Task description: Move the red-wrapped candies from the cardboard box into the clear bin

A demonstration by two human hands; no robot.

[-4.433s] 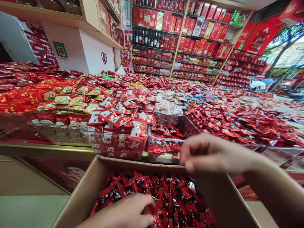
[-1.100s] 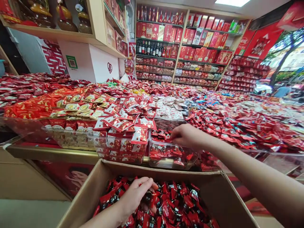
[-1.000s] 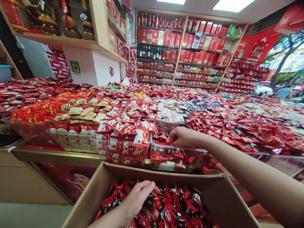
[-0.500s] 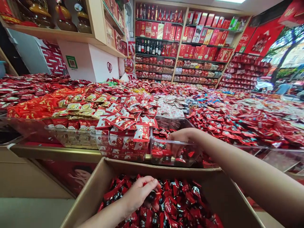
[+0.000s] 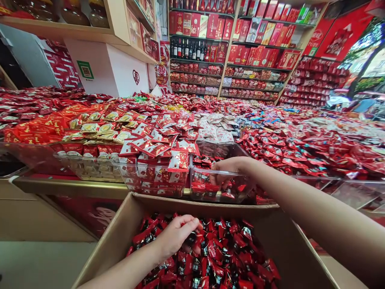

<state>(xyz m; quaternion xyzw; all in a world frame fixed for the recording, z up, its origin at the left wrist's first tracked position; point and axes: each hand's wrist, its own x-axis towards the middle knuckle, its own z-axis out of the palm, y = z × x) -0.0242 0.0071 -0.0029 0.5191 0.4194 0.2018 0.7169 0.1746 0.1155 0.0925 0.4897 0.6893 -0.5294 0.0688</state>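
My left hand (image 5: 180,233) is inside a cardboard box (image 5: 99,245), with its fingers curled around a few red-and-black wrapped candies (image 5: 191,239). Under and around it lie many more of the same candies (image 5: 215,255). My right hand (image 5: 227,170) reaches over the box's far edge into a clear plastic bin (image 5: 221,196). Its fingers point down and look slightly apart, touching the red-and-black candies (image 5: 207,188) low in that bin. The bin's front wall partly blurs the fingertips, and I see nothing gripped in them.
Left of that bin stands a clear bin heaped with red-and-white packets (image 5: 153,146). Gold packets (image 5: 102,127) and orange-red packets (image 5: 39,126) lie farther left. Red packets (image 5: 279,152) spread to the right. Shelves (image 5: 231,40) with bottles and gift boxes rise at the back.
The view has tilted down slightly, so everything sits a bit higher or lower-cropped. My right hand's fingers have shifted a little within the bin. My left hand keeps its pose in the box.
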